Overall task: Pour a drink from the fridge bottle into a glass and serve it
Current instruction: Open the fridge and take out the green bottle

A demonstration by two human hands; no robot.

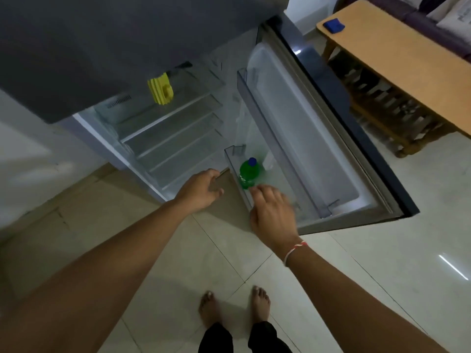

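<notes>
So the right hand [271, 211] is stretched out toward the fridge door with its fingers spread and relaxed, not gripping anything, and its fingertips [254, 191] sit right at the lower side of the green bottle [247, 174], touching it or just short of it, hard to call since the hand is a bit blurred. The bottle has a blue cap [252, 161] and stands in the lowest door shelf [233, 159], up at the end nearest the fridge body, so it's just ahead of and slightly left of that hand. There's a red and white thread [295, 249] tied around the right wrist. The left hand [201, 191] hangs close by, left of the bottle and in front of the open fridge compartment, fingers loosely curled with nothing in them. Inside the fridge [165, 128] the clear shelves are mostly bare, with a yellow thing [160, 89] up near the top. The door [318, 138] is swung wide open to the right. Further right is a wooden table [407, 62] with a blue item [334, 24] on its far corner. Down below, bare feet [234, 305] on pale floor tiles [382, 263].
</notes>
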